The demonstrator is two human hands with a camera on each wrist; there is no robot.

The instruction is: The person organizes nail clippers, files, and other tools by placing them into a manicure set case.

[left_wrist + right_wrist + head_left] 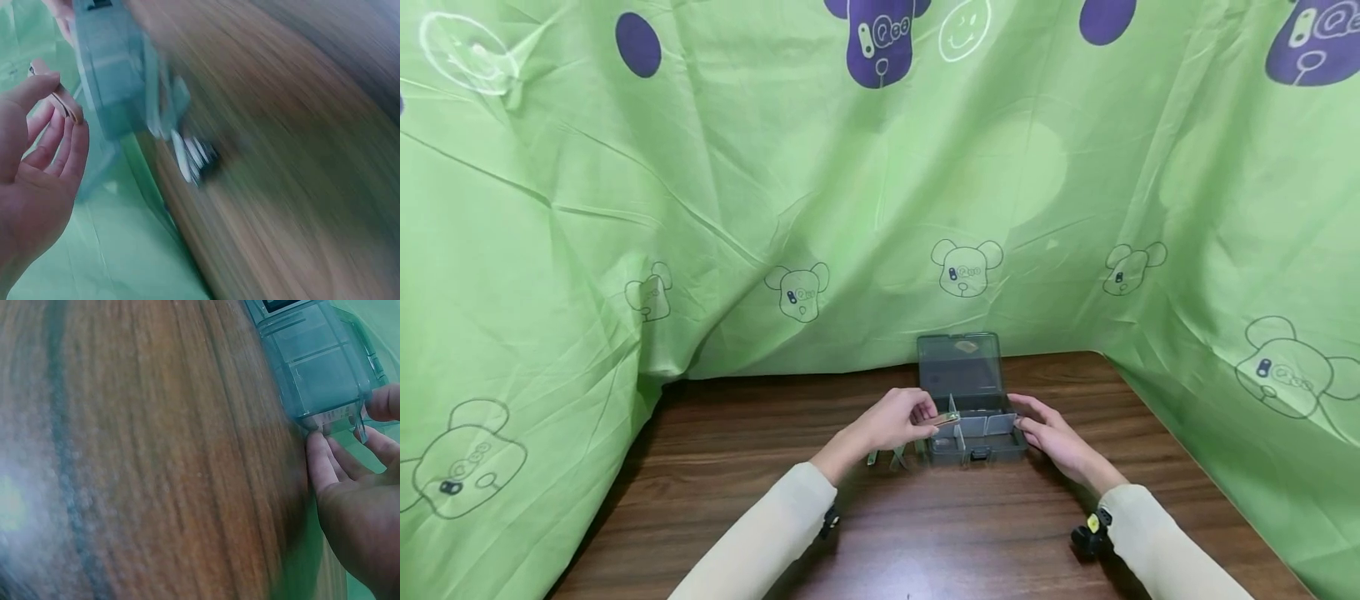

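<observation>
A clear grey plastic compartment box [979,456] stands on the table with its lid [958,367] raised at the back. Thin upright dividers [973,426] split its inside. My left hand [891,418] pinches a small shiny nail clipper [946,419] between thumb and fingertips, over the left compartments. In the left wrist view, the clipper [57,94] lies along the fingertips. At the box's right side, my right hand [1054,435] grips the wall. The right wrist view shows its fingertips at the box's [322,369] lower edge and the thumb at the rim.
Several slim shiny tools [897,457] lie on the wooden table [737,467] just left of the box; they are blurred in the left wrist view. A green printed curtain [865,208] hangs behind and at both sides, close to the raised lid.
</observation>
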